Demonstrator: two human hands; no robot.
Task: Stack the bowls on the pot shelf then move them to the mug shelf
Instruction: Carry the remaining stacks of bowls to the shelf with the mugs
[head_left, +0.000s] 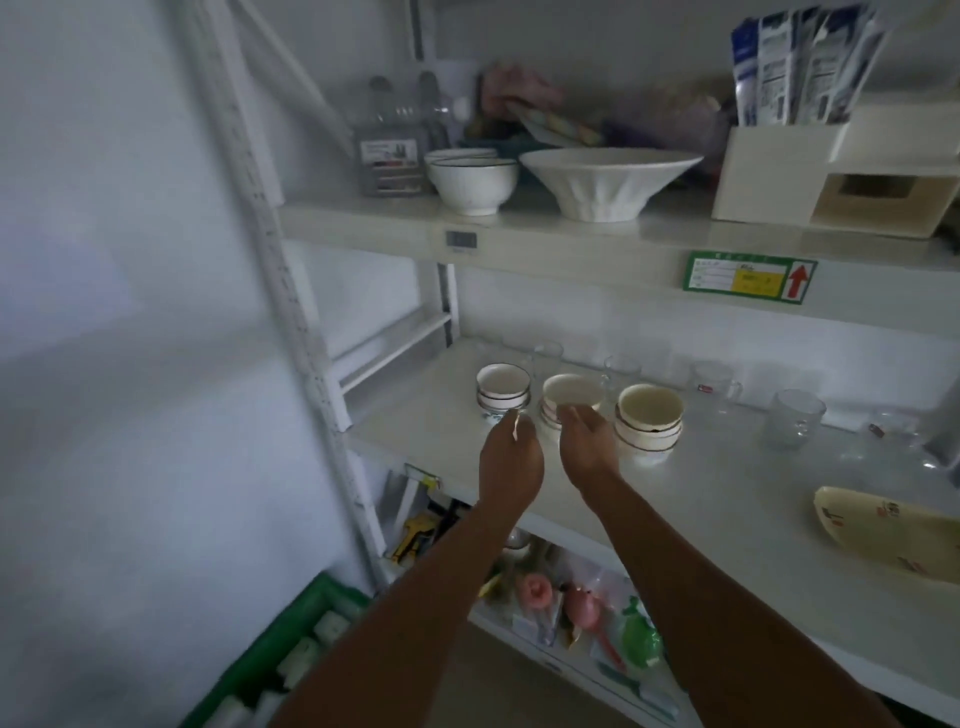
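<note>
Middle bowl stack (571, 393): on the mug shelf (727, 499), centre of three stacks.
Left bowl stack (503, 388): just left of the middle stack.
Right bowl stack (649, 418): just right of it.
Left hand (511, 456): in front of the gap between the left and middle stacks, fingers (511, 425) loosely bent, holding nothing.
Right hand (587, 442): directly in front of the middle stack, fingers (574, 415) relaxed at its near wall; contact cannot be told.
Glass mugs (792, 420): behind and right of the middle stack.
</note>
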